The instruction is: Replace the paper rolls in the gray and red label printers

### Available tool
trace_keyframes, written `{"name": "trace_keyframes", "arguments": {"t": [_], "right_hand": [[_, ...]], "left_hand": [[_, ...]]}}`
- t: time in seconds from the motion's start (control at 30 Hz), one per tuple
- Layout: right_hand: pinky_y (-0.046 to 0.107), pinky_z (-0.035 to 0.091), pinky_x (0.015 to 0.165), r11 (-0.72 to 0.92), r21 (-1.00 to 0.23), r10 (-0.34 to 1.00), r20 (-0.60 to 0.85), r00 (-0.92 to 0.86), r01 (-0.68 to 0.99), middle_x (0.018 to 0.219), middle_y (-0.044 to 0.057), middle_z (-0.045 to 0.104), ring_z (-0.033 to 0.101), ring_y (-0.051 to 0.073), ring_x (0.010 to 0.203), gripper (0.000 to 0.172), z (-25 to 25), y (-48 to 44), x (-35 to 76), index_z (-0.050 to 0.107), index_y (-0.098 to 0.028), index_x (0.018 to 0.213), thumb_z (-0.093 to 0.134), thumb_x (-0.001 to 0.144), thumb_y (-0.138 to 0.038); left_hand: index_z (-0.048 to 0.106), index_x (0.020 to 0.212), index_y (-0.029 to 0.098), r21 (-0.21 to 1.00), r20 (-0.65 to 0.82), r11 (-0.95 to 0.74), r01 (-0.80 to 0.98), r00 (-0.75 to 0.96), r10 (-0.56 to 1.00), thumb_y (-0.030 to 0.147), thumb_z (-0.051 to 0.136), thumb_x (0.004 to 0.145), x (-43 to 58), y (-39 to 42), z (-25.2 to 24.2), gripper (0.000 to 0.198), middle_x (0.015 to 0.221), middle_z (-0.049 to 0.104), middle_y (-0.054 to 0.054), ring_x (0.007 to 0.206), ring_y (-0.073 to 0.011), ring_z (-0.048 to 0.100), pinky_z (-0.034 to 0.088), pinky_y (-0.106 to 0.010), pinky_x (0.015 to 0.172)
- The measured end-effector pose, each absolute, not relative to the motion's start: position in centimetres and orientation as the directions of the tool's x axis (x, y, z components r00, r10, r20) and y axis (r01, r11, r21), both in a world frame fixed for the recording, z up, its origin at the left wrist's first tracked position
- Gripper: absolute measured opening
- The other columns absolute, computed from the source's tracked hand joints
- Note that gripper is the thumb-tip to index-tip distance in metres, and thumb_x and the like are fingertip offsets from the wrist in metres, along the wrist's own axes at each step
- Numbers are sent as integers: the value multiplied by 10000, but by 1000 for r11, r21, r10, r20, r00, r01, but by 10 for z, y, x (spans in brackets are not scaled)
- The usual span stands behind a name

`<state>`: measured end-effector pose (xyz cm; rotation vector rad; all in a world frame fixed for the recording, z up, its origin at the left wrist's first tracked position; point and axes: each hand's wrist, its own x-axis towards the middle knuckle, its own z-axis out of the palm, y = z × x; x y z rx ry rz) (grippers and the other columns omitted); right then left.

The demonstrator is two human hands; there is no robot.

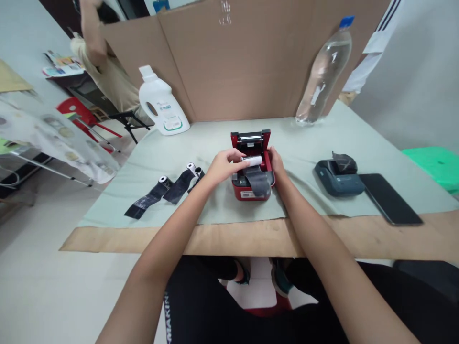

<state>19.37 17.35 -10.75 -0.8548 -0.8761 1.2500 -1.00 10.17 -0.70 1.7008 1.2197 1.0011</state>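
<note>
A small red printer (241,193) sits on the cloth-covered table in front of me, its lid (251,137) raised. My left hand (226,164) pinches a white paper roll (254,161) above the open compartment. A dark paper strip (258,181) hangs over the printer's front edge; whether it belongs to that roll I cannot tell. My right hand (276,161) is closed against the printer's right side, steadying it, with some fingertips hidden behind it.
Left on the table lie several small rolls with dark strips (148,198). To the right are a dark blue portable printer (340,184) and a black phone (390,198). A white jug (165,105) and a clear bottle (324,76) stand by the cardboard panel (244,62). A person (111,76) is behind.
</note>
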Motion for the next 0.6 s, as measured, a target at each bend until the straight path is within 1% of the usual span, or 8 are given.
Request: {"name": "trace_keyframes", "arguments": {"t": [0.07, 0.13, 0.2, 0.3, 0.4, 0.53, 0.6], "right_hand": [[352, 597, 886, 124, -893, 987, 68, 142, -432, 821, 19, 797, 743, 210, 835, 445, -107, 175, 193, 716, -202, 887, 542, 1060, -572], [341, 590, 915, 133, -890, 985, 68, 162, -437, 833, 22, 803, 742, 198, 846, 432, -107, 175, 192, 724, -191, 880, 493, 1098, -483], [342, 589, 928, 134, -889, 986, 75, 149, -437, 845, 28, 807, 744, 199, 853, 435, -107, 176, 191, 735, -188, 879, 470, 1106, -448], [369, 599, 933, 146, -888, 985, 91, 144, -437, 850, 39, 810, 756, 225, 874, 445, -108, 176, 191, 739, -199, 864, 510, 1074, -518], [397, 601, 949, 156, -892, 984, 103, 145, -425, 847, 46, 809, 762, 252, 908, 470, -108, 175, 191, 731, -213, 846, 561, 1021, -615], [414, 593, 983, 172, -896, 982, 123, 141, -409, 859, 54, 808, 763, 270, 954, 507, -107, 173, 191, 735, -216, 871, 582, 978, -687], [418, 594, 990, 178, -894, 982, 134, 134, -412, 862, 53, 809, 762, 275, 971, 504, -107, 172, 191, 737, -215, 876, 591, 970, -689]], "left_hand": [[752, 924, 198, 858, 180, -287, 427, 273, 945, 370, 850, 802, -10, 115, -14, 233, 860, 732, 21, 804, -145, 637, 520, -288, 774], [763, 944, 207, 830, 186, -323, 455, 320, 929, 365, 838, 813, -13, 125, -18, 219, 881, 738, 34, 828, -146, 646, 528, -291, 807], [785, 961, 211, 817, 183, -345, 462, 360, 915, 324, 850, 793, -14, 131, -19, 213, 876, 748, 28, 841, -159, 657, 534, -308, 837], [803, 971, 210, 768, 196, -398, 502, 408, 892, 231, 848, 771, -10, 136, -15, 206, 957, 793, -20, 913, -195, 699, 553, -342, 893], [807, 996, 204, 740, 195, -420, 525, 430, 881, 218, 828, 794, -6, 135, -11, 204, 1080, 816, -63, 1003, -222, 732, 571, -365, 951], [802, 1108, 193, 832, 164, -347, 433, 406, 899, 305, 791, 860, -8, 126, -12, 272, 1124, 818, -86, 1016, -225, 737, 589, -367, 931], [812, 1103, 197, 846, 175, -342, 408, 394, 902, 333, 793, 863, -8, 122, -15, 277, 1102, 821, -83, 1004, -224, 733, 589, -368, 934]]}}
